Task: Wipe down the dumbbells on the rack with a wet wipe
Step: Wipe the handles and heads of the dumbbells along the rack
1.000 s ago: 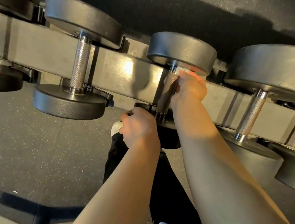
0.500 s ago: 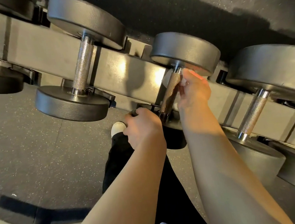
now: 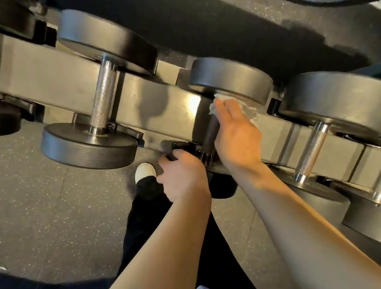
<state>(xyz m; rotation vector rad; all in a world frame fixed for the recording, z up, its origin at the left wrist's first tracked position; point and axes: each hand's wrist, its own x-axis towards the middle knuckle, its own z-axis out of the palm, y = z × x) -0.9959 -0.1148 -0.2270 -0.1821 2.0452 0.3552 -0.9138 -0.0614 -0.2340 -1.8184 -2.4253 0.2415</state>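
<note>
The rack runs slantwise across the view, a grey beam carrying a row of dumbbells with dark round heads and knurled steel grips, and it stands on a speckled dark floor. The step in hand looks like the wiping of the middle dumbbell: its far head shows plainly, its grip runs down behind the right hand, and its near head is mostly hidden under both wrists. The dumbbell to the left and the one to the right lie in their cradles untouched at this moment, their grips bright. The right hand lies along the middle grip with its fingers curled loosely about the wipe, a crumpled white wad pressed up where the grip meets the far head. The left hand is clenched on the near end of that dumbbell or its cradle, which one I cannot tell, and seems to steady it. The next move probably calls for drawing the wipe around that collar and over the head while the left hand keeps the weight from rolling.
</note>
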